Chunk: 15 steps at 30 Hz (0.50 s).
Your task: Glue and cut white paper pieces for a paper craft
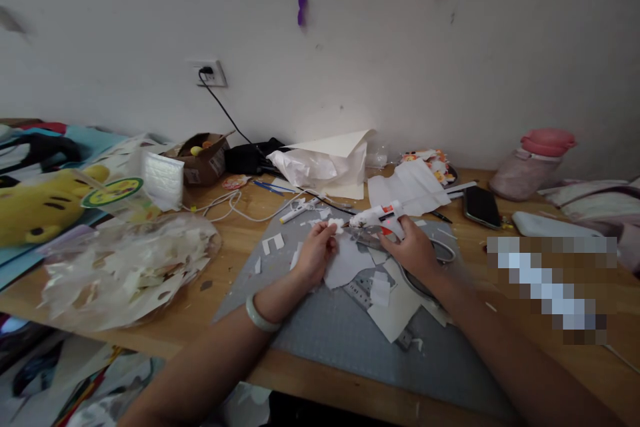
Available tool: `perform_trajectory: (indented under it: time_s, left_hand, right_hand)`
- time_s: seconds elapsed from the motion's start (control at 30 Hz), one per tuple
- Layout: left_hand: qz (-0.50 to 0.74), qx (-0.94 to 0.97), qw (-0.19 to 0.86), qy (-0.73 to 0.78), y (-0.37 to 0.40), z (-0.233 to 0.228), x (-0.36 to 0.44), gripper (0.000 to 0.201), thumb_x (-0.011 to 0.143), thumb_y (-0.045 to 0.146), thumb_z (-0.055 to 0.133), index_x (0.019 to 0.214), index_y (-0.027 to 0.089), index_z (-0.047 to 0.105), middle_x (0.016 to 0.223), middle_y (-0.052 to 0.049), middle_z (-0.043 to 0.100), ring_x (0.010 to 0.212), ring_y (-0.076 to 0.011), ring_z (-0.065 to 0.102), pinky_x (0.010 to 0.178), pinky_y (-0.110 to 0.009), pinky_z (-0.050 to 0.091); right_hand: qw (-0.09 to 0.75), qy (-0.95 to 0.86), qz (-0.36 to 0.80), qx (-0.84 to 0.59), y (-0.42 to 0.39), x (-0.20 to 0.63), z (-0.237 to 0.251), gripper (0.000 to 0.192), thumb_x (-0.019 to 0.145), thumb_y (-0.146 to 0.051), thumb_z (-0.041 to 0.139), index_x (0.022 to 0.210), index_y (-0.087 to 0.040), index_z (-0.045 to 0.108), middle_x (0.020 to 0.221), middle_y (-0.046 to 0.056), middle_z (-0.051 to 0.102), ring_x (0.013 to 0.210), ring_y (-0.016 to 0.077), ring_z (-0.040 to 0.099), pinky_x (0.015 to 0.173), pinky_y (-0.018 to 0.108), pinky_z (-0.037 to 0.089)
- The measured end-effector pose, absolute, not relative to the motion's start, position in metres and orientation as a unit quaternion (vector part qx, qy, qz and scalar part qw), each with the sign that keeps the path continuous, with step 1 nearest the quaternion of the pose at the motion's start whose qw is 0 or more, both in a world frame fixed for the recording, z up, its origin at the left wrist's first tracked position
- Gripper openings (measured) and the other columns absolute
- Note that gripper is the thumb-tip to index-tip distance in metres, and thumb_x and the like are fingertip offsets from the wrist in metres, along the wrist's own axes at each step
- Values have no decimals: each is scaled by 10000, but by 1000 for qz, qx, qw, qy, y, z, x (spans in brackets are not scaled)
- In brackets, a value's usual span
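My right hand (pixel 413 250) grips a white hot glue gun (pixel 377 217) with its nozzle pointing left. My left hand (pixel 316 252) pinches a small white paper piece (pixel 336 224) just in front of the nozzle. A pale bangle (pixel 260 317) circles my left wrist. Both hands hover over a grey cutting mat (pixel 345 340) strewn with white paper scraps (pixel 390 297) and a larger white paper sheet (pixel 349 261) under my left hand.
A clear plastic bag of paper offcuts (pixel 125 267) lies at the left, beside a yellow plush toy (pixel 35 207). A phone (pixel 481 207), a pink-lidded bottle (pixel 533 163), crumpled white paper (pixel 325 167), a cardboard box (pixel 203 157) and a wall socket with cable (pixel 211 73) are at the back.
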State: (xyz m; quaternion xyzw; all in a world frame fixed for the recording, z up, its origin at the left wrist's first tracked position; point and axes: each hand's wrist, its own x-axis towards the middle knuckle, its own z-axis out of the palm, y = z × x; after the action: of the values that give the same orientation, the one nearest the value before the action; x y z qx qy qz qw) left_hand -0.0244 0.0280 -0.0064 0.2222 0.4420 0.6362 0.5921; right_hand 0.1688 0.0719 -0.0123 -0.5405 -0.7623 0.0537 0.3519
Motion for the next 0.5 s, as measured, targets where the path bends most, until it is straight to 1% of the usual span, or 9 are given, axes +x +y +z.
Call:
perform_trajectory:
  time_s: [0.13,0.27,0.37,0.5]
  left_hand:
    - [634,222,597,440,27,-5,-25,250,633,239,705,723,180,479,567,88,435,434,-40,391,431,-170,310]
    - [639,209,593,443,27,-5,-24,188,689,216,658,720,186,475,581,81,440,436,-46,393,426,-176,311]
    - [645,192,591,445,28,-5,-24,156,732,192,611,697,190,459,581,73,433,436,-53,394,421,-181,314]
    - [645,191,593,443,28,-4,-24,137,753,180,591,698,186,467,588,66,426,440,-57,396,420,-184,311]
  right_hand:
    - [371,-750,69,-544,72,169,-11,371,714,-496,558,924,-189,557,813,107,666,745,279,630,611,331,433]
    - [385,-737,76,-550,73,170,-11,379,711,-514,548,910,-191,554,774,94,662,716,269,623,596,325,428]
    - [375,-744,62,-550,73,169,-12,370,714,-502,547,920,-195,555,798,101,665,742,281,629,608,332,433]
    - [360,-755,59,-545,72,169,-13,359,717,-467,555,949,-192,553,862,115,670,792,293,636,640,344,444]
